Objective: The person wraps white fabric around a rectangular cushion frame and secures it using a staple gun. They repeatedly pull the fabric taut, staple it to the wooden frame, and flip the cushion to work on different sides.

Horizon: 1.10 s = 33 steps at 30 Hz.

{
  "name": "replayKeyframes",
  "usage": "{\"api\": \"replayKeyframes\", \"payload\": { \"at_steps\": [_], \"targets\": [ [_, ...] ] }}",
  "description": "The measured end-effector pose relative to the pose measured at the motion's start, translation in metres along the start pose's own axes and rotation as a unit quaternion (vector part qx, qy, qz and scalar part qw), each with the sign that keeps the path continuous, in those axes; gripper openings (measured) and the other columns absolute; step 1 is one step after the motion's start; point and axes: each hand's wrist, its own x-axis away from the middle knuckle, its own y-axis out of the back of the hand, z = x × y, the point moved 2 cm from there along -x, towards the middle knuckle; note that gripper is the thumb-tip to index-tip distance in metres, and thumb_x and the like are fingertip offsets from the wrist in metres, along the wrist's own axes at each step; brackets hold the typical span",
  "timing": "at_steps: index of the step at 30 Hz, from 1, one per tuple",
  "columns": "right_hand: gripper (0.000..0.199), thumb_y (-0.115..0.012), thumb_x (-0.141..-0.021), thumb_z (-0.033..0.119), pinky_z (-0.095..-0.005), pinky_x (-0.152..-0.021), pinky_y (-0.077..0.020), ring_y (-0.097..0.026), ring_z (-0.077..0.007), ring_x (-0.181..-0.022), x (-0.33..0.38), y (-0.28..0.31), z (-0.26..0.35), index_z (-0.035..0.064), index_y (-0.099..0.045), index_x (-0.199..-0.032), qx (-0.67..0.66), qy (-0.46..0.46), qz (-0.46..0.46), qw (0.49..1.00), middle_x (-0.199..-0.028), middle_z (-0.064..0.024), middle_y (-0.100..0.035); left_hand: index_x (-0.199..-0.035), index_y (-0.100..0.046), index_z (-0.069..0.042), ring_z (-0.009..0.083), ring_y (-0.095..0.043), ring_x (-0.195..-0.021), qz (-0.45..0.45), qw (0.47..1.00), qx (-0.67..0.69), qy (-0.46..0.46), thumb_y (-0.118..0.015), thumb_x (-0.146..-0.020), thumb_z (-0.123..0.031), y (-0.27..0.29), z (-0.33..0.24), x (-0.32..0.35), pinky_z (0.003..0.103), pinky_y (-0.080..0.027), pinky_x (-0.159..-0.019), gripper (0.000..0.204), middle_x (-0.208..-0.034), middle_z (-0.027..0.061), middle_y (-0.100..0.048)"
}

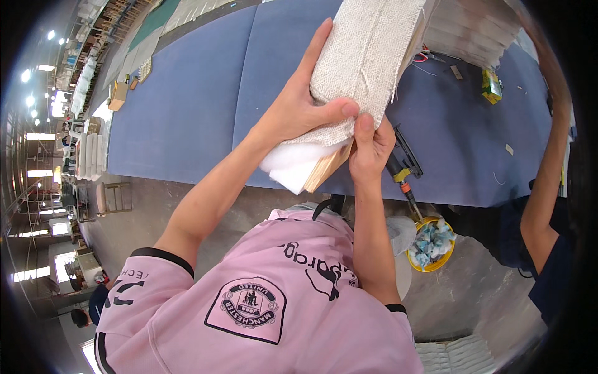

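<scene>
A padded wooden frame piece covered in cream woven fabric (367, 56) is held up over the blue worktable (187, 93). White wadding (293, 163) and a bare plywood edge (329, 167) stick out at its near end. My left hand (305, 109) wraps round the left side, its thumb pressed on the fabric near the lower edge. At the right corner, my right hand (372, 146) pinches the fabric edge against the wood, thumb on top. A staple gun (403, 163) with an orange hose fitting lies on the table just right of my right hand.
Red-handled pliers (422, 57) and a yellow-green box (491, 86) lie farther right, near stacked whitish pieces (476, 31). A yellow bucket (430, 268) of scraps stands below the table edge. Another person's arm (551, 143) reaches in at the right. A chair (115, 196) stands at left.
</scene>
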Motion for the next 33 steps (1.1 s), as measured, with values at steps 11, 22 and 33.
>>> {"api": "replayKeyframes", "payload": {
  "at_steps": [11, 22, 33],
  "targets": [
    [0.041, -0.054, -0.11, 0.032, -0.03, -0.099, -0.0435, -0.058, -0.0152, -0.114, -0.017, -0.004, 0.014, -0.0041, -0.065, -0.128, -0.072, -0.109, 0.024, 0.991, -0.127, -0.0091, -0.066, -0.168, -0.014, -0.019, 0.0362, -0.038, -0.15, 0.079, 0.99, -0.116, -0.007, -0.095, -0.071, -0.043, 0.027, 0.003, -0.012, 0.042, -0.03, -0.123, 0.128, -0.161, 0.0229, -0.038],
    [0.041, -0.052, -0.111, 0.034, -0.033, -0.098, -0.0496, -0.064, -0.016, -0.11, -0.042, 0.017, -0.014, -0.0024, -0.065, -0.123, -0.236, -0.073, -0.019, 0.969, -0.119, -0.0095, -0.07, -0.167, -0.016, -0.015, 0.0339, -0.036, -0.151, 0.084, 0.98, -0.173, 0.043, -0.089, -0.08, -0.044, -0.008, -0.024, -0.045, 0.043, -0.029, -0.123, 0.117, -0.163, 0.0237, -0.034],
    [0.029, -0.056, -0.109, 0.029, -0.0306, -0.088, -0.0471, -0.06, -0.0118, -0.095, -0.049, 0.044, -0.033, 0.0018, -0.066, -0.11, -0.304, -0.04, 0.067, 0.949, -0.103, -0.0017, -0.067, -0.159, -0.026, -0.007, 0.044, -0.058, -0.13, -0.019, 0.938, -0.342, 0.052, -0.075, -0.08, -0.037, -0.029, -0.031, -0.055, 0.043, -0.043, -0.111, 0.097, -0.141, 0.0312, -0.055]
  ]
}}
